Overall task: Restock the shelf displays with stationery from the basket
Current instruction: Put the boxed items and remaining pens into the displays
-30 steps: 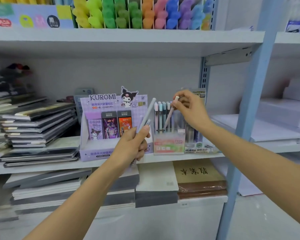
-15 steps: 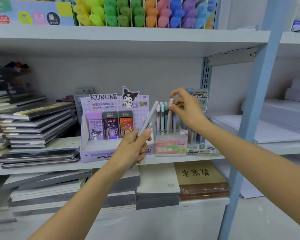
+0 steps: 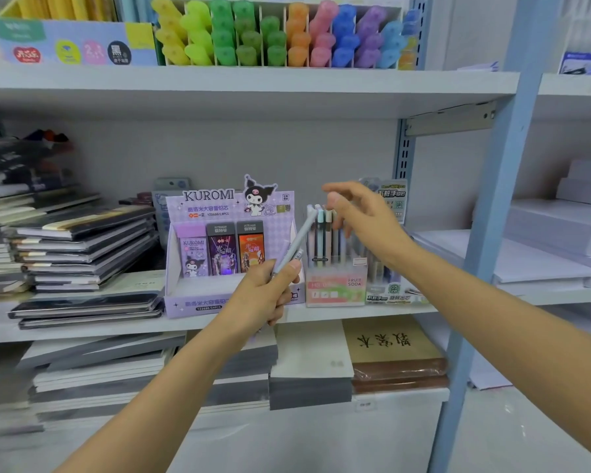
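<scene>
1. While we are facing the middle shelf [image 3: 82,332], our left hand [image 3: 267,295] is gripping a grey pen [image 3: 297,244] by its lower end, with fingers and thumb curled round it. We are not able to tell whether a second pen is lying in the same grip.
2. The grey pen is slanting up and to the right, and its top is crossing in front of the left edge of the pastel pens [image 3: 323,233].
3. Our right hand [image 3: 365,220] is hovering just above the tops of the pastel pens. Its fingers are hanging loose and spread, the thumb is standing apart from the forefinger, and it is holding nothing.
4. The pastel pens are standing upright in the pink pen box [image 3: 335,288], which is sitting on the middle shelf just right of the purple Kuromi display [image 3: 215,213].
5. Another pen display [image 3: 389,291] is sitting just right of the pink pen box, and our right wrist is partly hiding it.
6. Dark notebooks [image 3: 82,247] are lying stacked at the left of the shelf, and white paper stacks [image 3: 543,254] are lying beyond the blue post [image 3: 492,233] on the right.
7. Coloured highlighters [image 3: 273,35] are filling the rack on the shelf above, and a brown book [image 3: 389,343] is lying on the shelf below.
</scene>
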### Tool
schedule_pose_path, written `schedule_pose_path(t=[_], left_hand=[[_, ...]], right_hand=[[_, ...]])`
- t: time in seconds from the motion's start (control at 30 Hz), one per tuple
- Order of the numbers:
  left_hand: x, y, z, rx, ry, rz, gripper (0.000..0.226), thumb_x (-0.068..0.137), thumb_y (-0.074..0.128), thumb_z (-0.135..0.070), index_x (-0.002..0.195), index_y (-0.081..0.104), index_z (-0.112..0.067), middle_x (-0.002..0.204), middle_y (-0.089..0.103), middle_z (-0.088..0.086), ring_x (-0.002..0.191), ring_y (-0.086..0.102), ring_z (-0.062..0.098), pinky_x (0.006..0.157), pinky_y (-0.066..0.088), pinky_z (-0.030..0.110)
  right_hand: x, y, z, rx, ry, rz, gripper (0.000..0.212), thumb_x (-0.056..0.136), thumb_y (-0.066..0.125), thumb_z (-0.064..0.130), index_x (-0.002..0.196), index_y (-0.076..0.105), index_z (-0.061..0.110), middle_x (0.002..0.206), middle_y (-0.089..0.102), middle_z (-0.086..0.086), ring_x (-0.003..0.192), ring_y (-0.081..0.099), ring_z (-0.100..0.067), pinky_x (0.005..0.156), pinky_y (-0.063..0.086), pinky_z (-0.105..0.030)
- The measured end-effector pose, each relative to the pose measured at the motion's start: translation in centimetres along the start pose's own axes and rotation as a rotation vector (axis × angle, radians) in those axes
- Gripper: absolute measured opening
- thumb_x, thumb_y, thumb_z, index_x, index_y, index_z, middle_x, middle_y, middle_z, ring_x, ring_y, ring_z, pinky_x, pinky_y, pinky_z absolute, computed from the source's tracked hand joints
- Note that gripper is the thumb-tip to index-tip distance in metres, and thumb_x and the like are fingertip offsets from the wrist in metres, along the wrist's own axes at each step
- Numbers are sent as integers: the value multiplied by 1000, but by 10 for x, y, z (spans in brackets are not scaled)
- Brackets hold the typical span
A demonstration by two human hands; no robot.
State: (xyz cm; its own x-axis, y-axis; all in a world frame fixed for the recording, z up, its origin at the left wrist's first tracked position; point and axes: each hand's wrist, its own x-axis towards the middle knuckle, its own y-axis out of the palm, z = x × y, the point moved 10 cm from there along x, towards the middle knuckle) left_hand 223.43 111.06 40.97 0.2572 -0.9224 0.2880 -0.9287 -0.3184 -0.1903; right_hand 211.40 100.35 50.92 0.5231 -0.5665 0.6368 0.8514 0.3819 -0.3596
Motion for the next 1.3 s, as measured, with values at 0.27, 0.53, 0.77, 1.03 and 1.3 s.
schedule_pose_path(t=[0.27,0.53,0.77,1.03,1.3], left_hand=[[-2,-12,0,39,-10,-71,23,85,73,-26,90,55,-13,52,39,-5,42,30,12,42,32,25],[-6,-32,-16,-498,91,-230,12,71,75,-27,69,66,-21,45,30,-9,34,24,6,37,34,19],[-8,-31,-24,-394,121,-328,22,69,78,-31,78,65,-15,42,35,-5,33,26,9,36,29,18],[-3,5,-25,-148,100,-136,31,68,80,-31,81,65,-6,47,34,-2,38,23,12,36,25,20],[4,16,-9,-262,-50,8,19,101,41,-15,103,59,-11,56,38,-6,43,28,8,43,30,20]], right_hand=[[-9,11,6,348,54,107,9,86,67,4,94,71,3,82,70,-12,72,66,-17,71,57,-23],[-30,19,-9,458,181,138,12,79,70,1,91,69,0,82,73,-14,74,71,-22,67,58,-22],[-50,47,-1,275,123,357,15,85,69,16,95,70,4,88,73,-13,79,70,-22,73,57,-27],[-33,35,24,228,36,237,6,87,69,18,92,71,19,80,70,8,77,65,-6,70,53,-20],[-13,-31,18,301,54,-124,9,98,53,15,99,60,9,80,72,1,74,67,-8,64,53,-19]])
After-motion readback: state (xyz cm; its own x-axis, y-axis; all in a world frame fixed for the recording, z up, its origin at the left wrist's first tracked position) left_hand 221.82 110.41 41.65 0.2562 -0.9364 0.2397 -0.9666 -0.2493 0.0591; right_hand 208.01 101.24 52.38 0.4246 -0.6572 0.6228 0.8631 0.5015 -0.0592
